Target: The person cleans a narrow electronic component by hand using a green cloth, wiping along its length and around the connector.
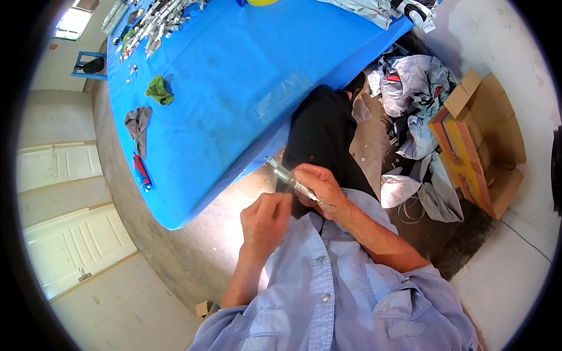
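My right hand (316, 193) grips a slim silver cylindrical metal piece (284, 174), held at a slant over my lap with its narrow tip up and left. My left hand (263, 219) is closed just below and left of the piece, fingertips pinched near it; what they hold is too small to make out. Both hands are above my pale blue shirt and dark trousers, beside the near edge of the blue-covered table (222, 105).
On the table lie piled silver pieces (155, 29), a green cloth (159, 90), a grey cloth (137, 126) and a red-and-blue tool (141, 172). To my right are crumpled pale bags (418, 88) and an open cardboard box (486, 146); white doors (70, 245) line the left wall.
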The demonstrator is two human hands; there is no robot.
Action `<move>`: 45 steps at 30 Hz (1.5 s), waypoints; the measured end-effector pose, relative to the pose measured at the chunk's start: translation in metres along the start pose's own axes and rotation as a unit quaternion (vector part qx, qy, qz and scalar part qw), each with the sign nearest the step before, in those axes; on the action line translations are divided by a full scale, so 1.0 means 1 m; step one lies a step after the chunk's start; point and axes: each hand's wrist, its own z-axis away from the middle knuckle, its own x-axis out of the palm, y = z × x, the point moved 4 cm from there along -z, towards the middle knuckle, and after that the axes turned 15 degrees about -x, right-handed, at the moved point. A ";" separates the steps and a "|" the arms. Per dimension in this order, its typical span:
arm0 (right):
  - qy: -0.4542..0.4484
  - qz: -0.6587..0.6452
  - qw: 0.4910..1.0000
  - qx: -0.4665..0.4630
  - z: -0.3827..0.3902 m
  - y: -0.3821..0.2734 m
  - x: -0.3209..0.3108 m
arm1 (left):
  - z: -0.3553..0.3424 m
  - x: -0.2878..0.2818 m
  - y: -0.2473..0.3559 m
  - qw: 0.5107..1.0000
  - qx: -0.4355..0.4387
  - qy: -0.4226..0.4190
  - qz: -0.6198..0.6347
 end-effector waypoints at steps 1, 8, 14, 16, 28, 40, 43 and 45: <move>0.003 0.004 1.000 0.002 0.000 0.000 0.000 | 0.001 0.000 0.002 1.000 -0.002 -0.008 -0.002; -0.001 0.002 1.000 -0.005 0.000 0.002 0.000 | 0.001 -0.002 -0.005 1.000 -0.012 0.022 0.008; 0.021 -0.033 0.999 0.017 0.002 -0.002 0.001 | 0.007 0.000 -0.007 0.999 -0.028 0.007 0.028; 0.024 -0.021 0.999 0.020 0.002 -0.004 0.006 | 0.009 0.003 0.001 1.000 -0.005 -0.005 0.026; 0.015 -0.006 1.000 0.018 0.002 -0.006 0.007 | 0.002 0.005 -0.002 1.000 0.002 -0.002 0.024; 0.020 0.002 1.000 0.009 0.003 -0.005 0.006 | 0.001 0.004 -0.008 1.000 0.008 0.017 0.016; 0.018 0.004 1.000 0.011 0.003 -0.005 0.006 | 0.003 0.001 -0.004 1.000 0.000 0.000 0.013; 0.013 0.004 1.000 0.013 0.003 -0.005 0.006 | 0.004 0.002 -0.003 1.000 -0.001 -0.006 0.017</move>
